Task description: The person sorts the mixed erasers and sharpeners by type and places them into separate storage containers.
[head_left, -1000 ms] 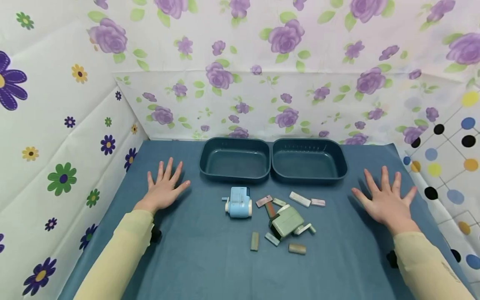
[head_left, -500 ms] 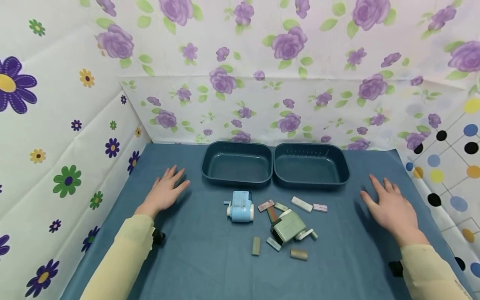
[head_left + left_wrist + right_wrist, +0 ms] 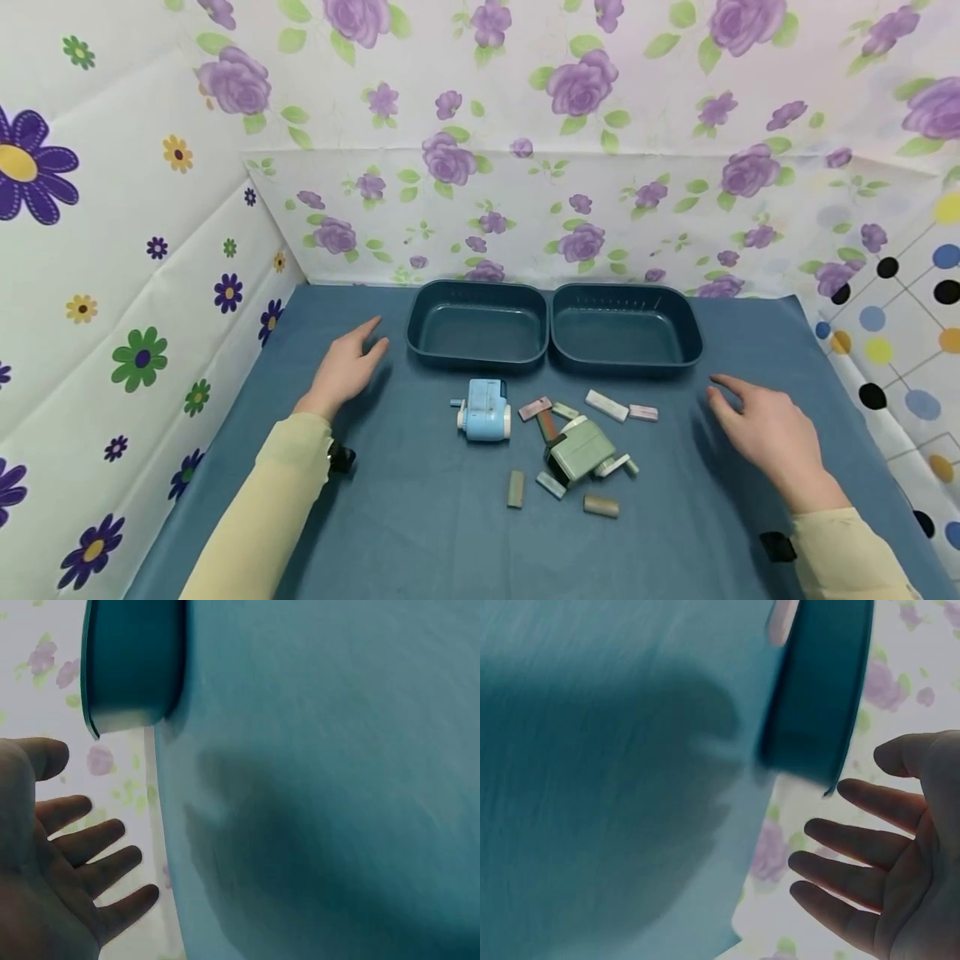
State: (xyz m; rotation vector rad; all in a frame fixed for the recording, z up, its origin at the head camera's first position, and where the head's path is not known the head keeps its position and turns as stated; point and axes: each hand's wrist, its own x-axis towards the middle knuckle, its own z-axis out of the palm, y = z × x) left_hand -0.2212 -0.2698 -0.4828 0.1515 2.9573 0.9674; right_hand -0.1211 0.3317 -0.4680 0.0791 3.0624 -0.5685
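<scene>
My left hand [image 3: 343, 371] hovers over the left side of the table, fingers extended, left of the left dark teal tray [image 3: 477, 364]. My right hand [image 3: 776, 433] is above the cloth at the right, turned thumb-inward, below the right tray [image 3: 628, 367]. Both hold nothing; in the wrist views the left fingers [image 3: 101, 844] and right fingers [image 3: 847, 877] are straight and parted. Between the hands stand a blue crank pencil sharpener [image 3: 485, 411] and a tilted green one [image 3: 581, 451]. Around the green one lie several small eraser-like blocks, including a white one [image 3: 607, 406] and a brownish one [image 3: 601, 506].
A blue cloth [image 3: 420, 533] covers the table. Flower-printed sheeting [image 3: 450, 208] rises behind the trays and along the left side, with a dotted sheet [image 3: 900, 367] at the right. The two trays stand side by side at the back.
Both hands have turned from palm-down with spread fingers to thumb-inward. The left hand has shifted a little to the right. The sharpeners and blocks stay put; the head view has tilted slightly.
</scene>
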